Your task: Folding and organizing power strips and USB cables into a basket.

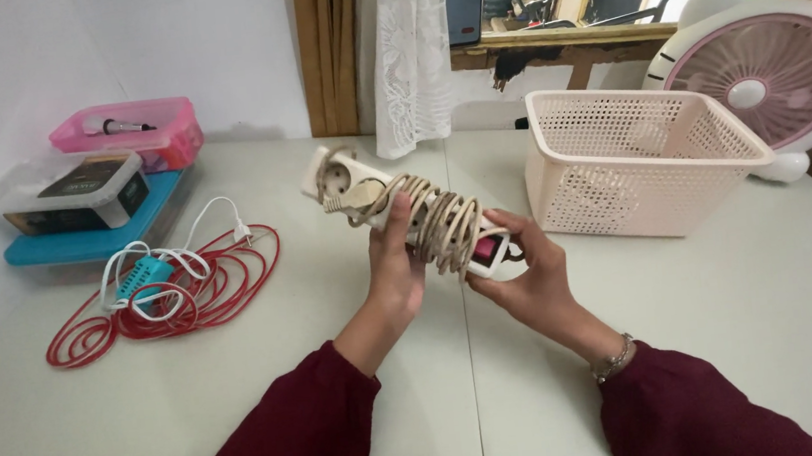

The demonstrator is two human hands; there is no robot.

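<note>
A white power strip (340,177) with a beige cord (435,217) wound around it is held above the table. My left hand (394,271) grips its middle from below, thumb on the wound cord. My right hand (529,273) holds the near end, by the red switch (483,247). The strip's plug (355,199) lies against the coils near the far end.
A pale pink mesh basket (640,161) stands right of the strip, a round fan (767,79) behind it. At left lie a coiled red cable (182,300), a white cable with a teal part (145,276), and stacked plastic boxes (81,197). A lace curtain (412,46) hangs behind.
</note>
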